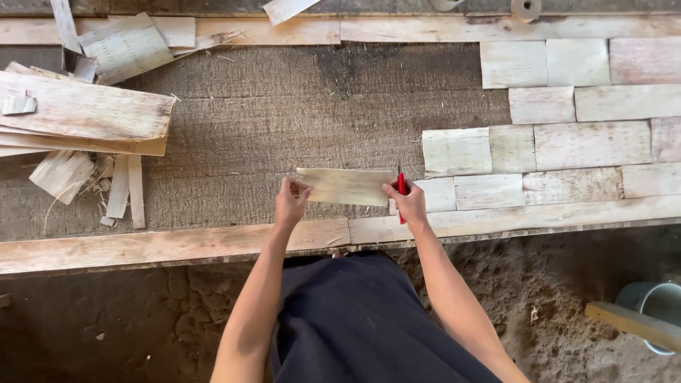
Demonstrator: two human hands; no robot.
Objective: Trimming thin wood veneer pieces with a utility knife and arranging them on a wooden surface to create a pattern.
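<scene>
— Bark sheet [345, 186], pale and rectangular, sits at the middle of the frame, and we hold it by its two short ends just above the grey workbench [284, 120].

— Which of our hands has which end?

— Our left hand [290, 203] pinches the left end, thumb on top and fingers curled beneath. Our right hand [408, 202] grips the right end, and a red pen [401, 195] is tucked in that same hand, standing nearly upright in the picture.

— What do we see to the right?

— Rows of laid pieces [567, 142], similar pale rectangles set edge to edge like brickwork, fill the upper right and middle right of the frame. Our sheet's right end comes just beside the lowest row; we cannot tell whether it touches.

— And to the left?

— A stack of long bark strips [85, 113] lies at the upper left, with smaller offcuts [120, 188] and fibres below it, well apart from our hands.

— Along the bottom?

— A wooden front rail [177, 245] edges the bench beneath our wrists. Below it lies bare earth, and a metal bucket [660, 305] with a wooden stick across it shows at the lower right.
</scene>
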